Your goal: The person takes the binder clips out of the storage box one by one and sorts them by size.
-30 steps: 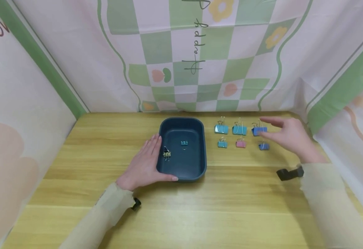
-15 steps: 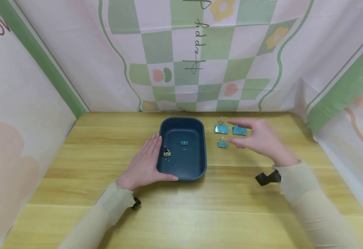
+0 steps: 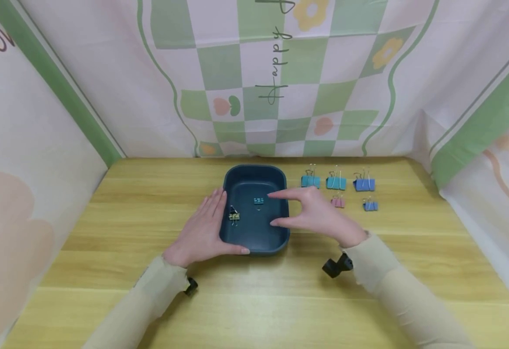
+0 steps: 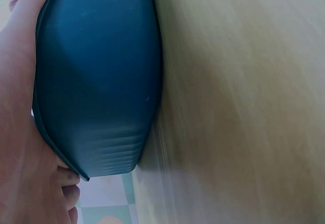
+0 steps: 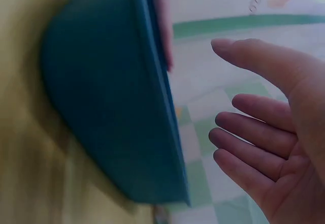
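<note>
Left of centre, our left hand [image 3: 199, 237] lies straight-fingered against the mid-frame tray [image 3: 259, 238], two clips [image 3: 234, 216] already inside. Our right hand [image 3: 317, 213] hangs spread and empty over its right side; at right, five clips [image 3: 364, 184] outside seem left to do.

– What's moved?
– The right grip [image 3: 313, 209]; it swings left from the blue clips [image 3: 364, 184] to hang over the tray's [image 3: 254, 237] right side.
– Anything else?
– The blue clips show fully; the grip now hides the small teal clip.
</note>
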Available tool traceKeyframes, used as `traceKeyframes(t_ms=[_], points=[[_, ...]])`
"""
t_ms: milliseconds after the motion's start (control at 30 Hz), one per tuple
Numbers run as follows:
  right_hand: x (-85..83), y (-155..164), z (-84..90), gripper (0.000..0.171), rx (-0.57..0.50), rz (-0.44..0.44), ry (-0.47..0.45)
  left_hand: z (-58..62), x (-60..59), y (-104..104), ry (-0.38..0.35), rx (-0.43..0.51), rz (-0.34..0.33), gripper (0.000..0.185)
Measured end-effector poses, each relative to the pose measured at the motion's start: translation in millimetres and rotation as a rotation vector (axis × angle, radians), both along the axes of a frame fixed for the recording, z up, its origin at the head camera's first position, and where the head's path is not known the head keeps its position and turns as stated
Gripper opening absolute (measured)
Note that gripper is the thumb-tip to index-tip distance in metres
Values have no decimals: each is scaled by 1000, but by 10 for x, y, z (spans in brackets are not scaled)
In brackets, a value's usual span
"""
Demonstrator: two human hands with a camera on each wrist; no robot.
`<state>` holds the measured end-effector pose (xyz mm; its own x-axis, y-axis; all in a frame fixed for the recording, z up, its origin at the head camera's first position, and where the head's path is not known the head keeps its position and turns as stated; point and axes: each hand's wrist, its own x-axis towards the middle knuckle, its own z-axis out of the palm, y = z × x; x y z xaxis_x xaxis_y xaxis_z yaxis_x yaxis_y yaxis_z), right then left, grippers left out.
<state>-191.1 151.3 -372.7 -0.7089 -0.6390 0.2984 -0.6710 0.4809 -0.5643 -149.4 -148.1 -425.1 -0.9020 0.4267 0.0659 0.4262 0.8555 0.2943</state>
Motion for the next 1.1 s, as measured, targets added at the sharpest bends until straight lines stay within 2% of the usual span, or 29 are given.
traceKeyframes(t_ms=[267,433,733,1100], points=[[20,-374,-151,55,19,73,-108,-5,1,-2,25,-9,-10,146],[-12,-573,-236,54,43,107,-144,-8,-1,-7,30,-21,-19,145],[-137,-836,-354,49,97,114,-81,-4,-1,-6,39,-35,-18,144],[-228,-954,-436,40,160,109,-83,-10,-3,-11,40,-35,-23,143]])
